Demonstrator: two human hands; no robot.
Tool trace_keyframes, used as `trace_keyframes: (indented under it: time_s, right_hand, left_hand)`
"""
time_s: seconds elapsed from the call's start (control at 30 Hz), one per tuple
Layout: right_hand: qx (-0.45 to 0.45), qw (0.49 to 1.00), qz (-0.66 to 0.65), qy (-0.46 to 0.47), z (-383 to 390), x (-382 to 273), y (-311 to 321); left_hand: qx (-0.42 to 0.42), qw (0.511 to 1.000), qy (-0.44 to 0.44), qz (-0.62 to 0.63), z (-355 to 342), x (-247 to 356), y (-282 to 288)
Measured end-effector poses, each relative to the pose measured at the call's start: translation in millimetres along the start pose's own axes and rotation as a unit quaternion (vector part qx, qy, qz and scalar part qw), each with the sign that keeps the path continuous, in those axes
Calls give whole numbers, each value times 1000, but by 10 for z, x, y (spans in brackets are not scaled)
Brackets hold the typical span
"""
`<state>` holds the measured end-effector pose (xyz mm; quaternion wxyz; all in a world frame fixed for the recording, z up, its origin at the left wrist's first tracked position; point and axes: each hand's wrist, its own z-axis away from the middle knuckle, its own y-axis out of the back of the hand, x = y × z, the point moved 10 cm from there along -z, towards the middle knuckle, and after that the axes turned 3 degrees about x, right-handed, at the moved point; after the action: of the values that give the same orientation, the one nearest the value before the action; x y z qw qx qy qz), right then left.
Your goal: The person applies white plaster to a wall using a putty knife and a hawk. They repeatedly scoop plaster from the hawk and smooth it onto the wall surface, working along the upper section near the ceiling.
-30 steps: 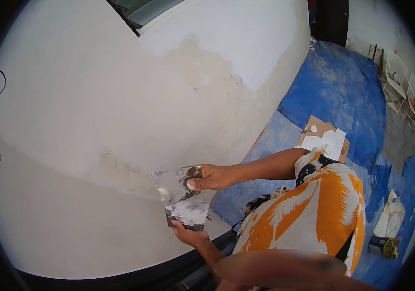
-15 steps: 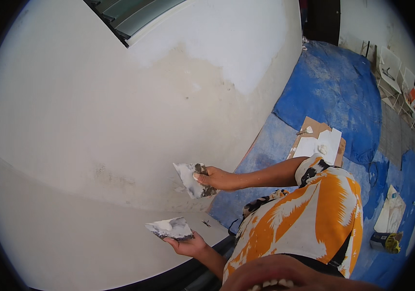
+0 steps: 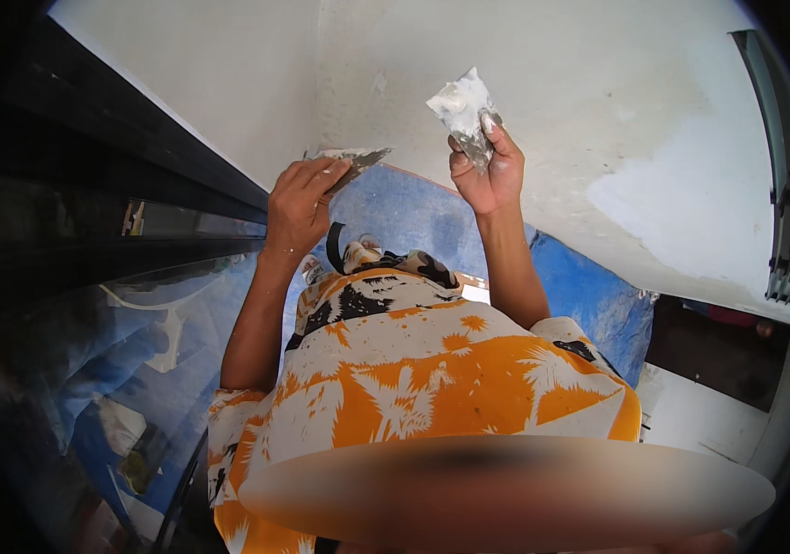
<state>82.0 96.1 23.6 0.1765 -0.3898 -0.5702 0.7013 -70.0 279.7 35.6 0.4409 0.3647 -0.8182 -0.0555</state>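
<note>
Scraper in right hand (between thumb and fingers)

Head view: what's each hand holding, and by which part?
Right hand: white-smeared flat plate, pinched by its lower, darker end. Left hand: second flat plate, gripped at its left end; the thumb's contact is hidden.

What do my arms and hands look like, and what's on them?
Both your left hand and right hand are bare, without gloves. Small pale specks dot the left wrist. The forearms are uncovered, below loose short sleeves patterned in orange, white and black.
</note>
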Motion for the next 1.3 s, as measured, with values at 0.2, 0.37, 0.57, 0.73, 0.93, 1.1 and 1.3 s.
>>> trace_keyframes:
  time_s: [0.2,0.37,0.57,0.73,0.93,1.1,1.3]
  right_hand:
    - [186,981,53,13,-1185,294,1572]
    - [303,952,-27,37,-2290,637,2782]
    - [383,904,-151,119,-3189,358,2546]
    - [316,930,-73,171,-3281,199,2099]
    - [377,905,-93,171,-3004,521,2790]
    - [337,923,-22,187,-3325,-26,2264]
    - [287,925,38,247,-3149,-955,237]
  left_hand:
    - [-40,942,288,-165,1577,-555,154]
    - [31,864,466,-189,2616,-509,410]
    - [86,847,504,-146,2800,-395,582]
    - [139,811,549,-146,2954,-273,745]
    - [105,815,541,-181,3014,-241,775]
    - [107,845,505,-140,2909,-378,775]
    - [133,876,459,-65,2642,-621,772]
